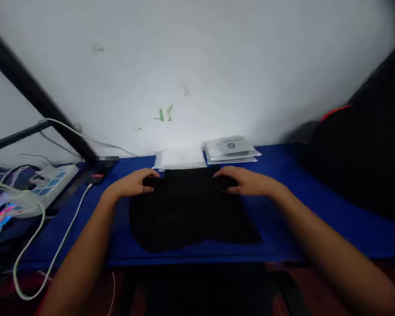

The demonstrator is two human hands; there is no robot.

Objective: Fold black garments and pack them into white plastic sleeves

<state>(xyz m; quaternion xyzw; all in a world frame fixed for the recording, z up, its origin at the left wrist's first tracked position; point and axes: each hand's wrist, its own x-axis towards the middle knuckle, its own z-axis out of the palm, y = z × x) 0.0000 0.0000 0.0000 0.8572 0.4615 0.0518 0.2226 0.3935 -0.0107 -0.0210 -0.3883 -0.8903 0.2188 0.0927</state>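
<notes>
A piece of black clothing (194, 210) lies spread on the blue-covered table in front of me; its folds are too dark to make out, so I cannot tell its exact kind. At its far left corner, my left hand (140, 182) has the cloth between curled fingers and thumb. My right hand (242, 181) grips the far right part in the same way. Both wrists come in from the sides, and the lower edge of the cloth hangs free of either hand, close to the table's front edge.
Behind the cloth, against the wall, lie flat white packets (181, 158) and a printed white packet (232, 148). A power strip (54, 182) with tangled cables and a lit phone screen (0, 219) are at left. A large black object (362, 153) stands at right.
</notes>
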